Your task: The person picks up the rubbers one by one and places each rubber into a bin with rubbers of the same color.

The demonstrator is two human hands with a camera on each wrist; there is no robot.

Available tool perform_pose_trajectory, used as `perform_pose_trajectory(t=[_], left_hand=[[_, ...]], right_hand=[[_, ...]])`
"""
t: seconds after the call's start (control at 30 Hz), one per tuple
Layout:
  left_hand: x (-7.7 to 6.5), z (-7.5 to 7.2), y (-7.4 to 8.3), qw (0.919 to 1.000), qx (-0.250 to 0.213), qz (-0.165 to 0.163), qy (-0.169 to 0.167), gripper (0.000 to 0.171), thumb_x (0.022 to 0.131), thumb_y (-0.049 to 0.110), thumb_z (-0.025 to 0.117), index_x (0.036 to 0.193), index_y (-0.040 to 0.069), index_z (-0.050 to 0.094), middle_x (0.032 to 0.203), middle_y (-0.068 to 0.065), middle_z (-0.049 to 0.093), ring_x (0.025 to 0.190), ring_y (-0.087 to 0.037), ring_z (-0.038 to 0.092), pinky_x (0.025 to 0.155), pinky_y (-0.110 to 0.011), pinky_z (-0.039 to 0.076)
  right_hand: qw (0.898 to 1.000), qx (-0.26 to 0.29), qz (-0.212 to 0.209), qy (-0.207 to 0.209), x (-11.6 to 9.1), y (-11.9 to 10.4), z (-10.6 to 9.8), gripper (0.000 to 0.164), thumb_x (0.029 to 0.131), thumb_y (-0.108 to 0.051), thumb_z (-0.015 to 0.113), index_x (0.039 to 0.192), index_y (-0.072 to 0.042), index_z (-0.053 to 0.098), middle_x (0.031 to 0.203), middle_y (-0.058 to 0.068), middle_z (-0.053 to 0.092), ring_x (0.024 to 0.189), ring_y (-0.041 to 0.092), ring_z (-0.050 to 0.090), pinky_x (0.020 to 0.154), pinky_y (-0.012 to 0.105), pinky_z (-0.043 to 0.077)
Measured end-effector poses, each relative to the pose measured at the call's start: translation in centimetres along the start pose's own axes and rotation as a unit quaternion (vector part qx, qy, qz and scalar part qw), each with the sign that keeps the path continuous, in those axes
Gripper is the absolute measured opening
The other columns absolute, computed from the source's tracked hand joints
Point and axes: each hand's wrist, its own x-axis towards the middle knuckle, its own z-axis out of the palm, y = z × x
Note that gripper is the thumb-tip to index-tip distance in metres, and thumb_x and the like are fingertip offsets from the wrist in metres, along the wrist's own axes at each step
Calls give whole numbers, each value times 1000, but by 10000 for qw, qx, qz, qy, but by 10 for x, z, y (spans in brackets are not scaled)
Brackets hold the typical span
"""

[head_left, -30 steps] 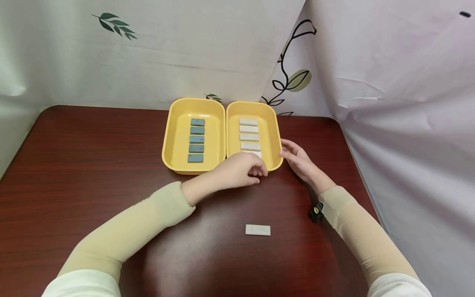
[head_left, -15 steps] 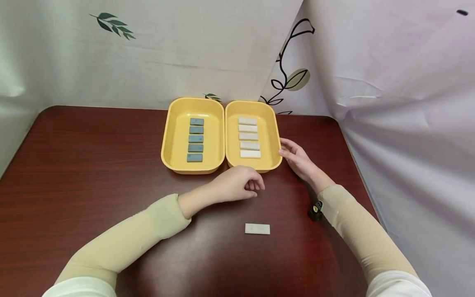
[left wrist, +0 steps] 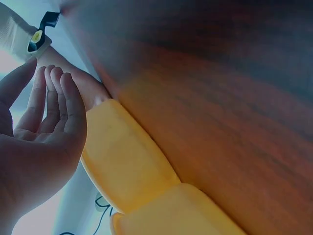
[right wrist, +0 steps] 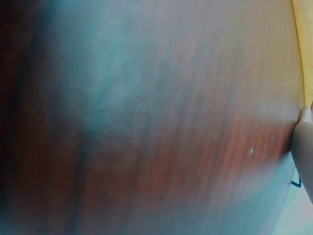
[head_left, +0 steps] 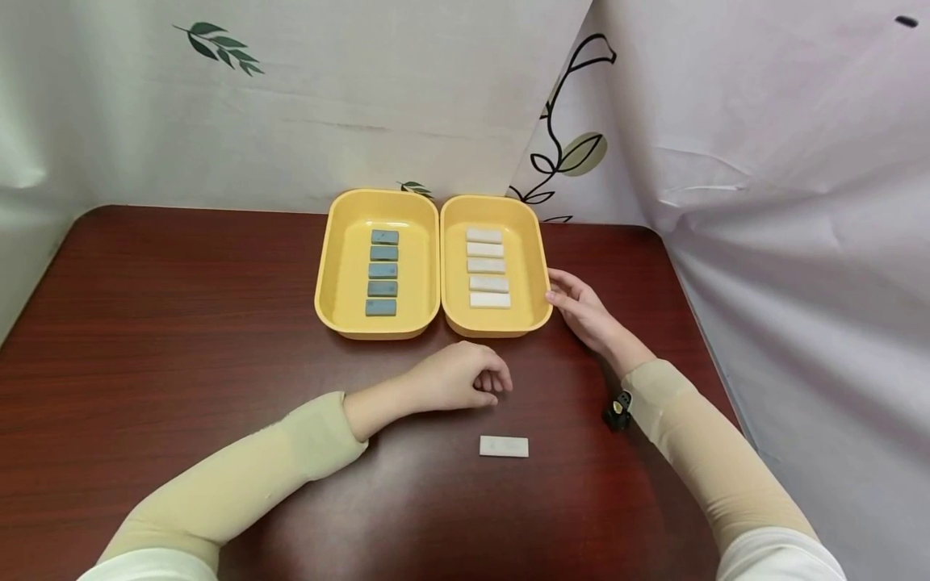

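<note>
My left hand [head_left: 459, 378] hovers over the table just in front of the trays, fingers loosely curled around nothing. In the left wrist view its fingers [left wrist: 73, 100] are bent and bare. A white domino-like tile [head_left: 504, 446] lies on the table nearest to it. My right hand [head_left: 587, 316] rests against the right side of the right yellow tray [head_left: 538, 242], thumb and fingertips at its rim and outer wall. Several white tiles [head_left: 489, 284] lie in a column inside that tray. The left yellow tray [head_left: 327, 266] bears a column of blue-grey tiles [head_left: 382, 271].
Both trays stand side by side at the back of the dark red wooden table [head_left: 182, 323]. White cloth [head_left: 436, 97] with leaf prints hangs behind it, and more cloth closes off the right side. A small black device [head_left: 618, 411] is on my right wrist.
My left hand has drawn back from the right tray's front edge toward me, uncovering the nearest white tile. My right hand stays at the tray's side. The loose tile has not moved.
</note>
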Motion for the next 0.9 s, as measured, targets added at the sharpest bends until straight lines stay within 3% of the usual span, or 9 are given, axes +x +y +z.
perform_pose_trajectory(t=[0.2, 0.9], left_hand=[[-3, 8, 2, 9998, 2, 115, -181, 15, 90, 5, 83, 104, 9, 79, 97, -1, 76, 84, -7, 69, 78, -15, 54], [-5, 30, 6, 9956, 326, 11, -883, 14, 88, 7, 85, 98, 15, 79, 89, 5, 73, 81, -5, 65, 76, -14, 50]], right_hand=[[10000, 10, 10, 62, 1, 0, 1, 55, 106, 8, 44, 159, 12, 30, 125, -8, 69, 119, 3, 64, 105, 15, 48], [10000, 54, -27, 13, 0, 0, 1, 53, 107, 5, 47, 157, 11, 33, 125, -8, 70, 119, 3, 64, 106, 15, 47]])
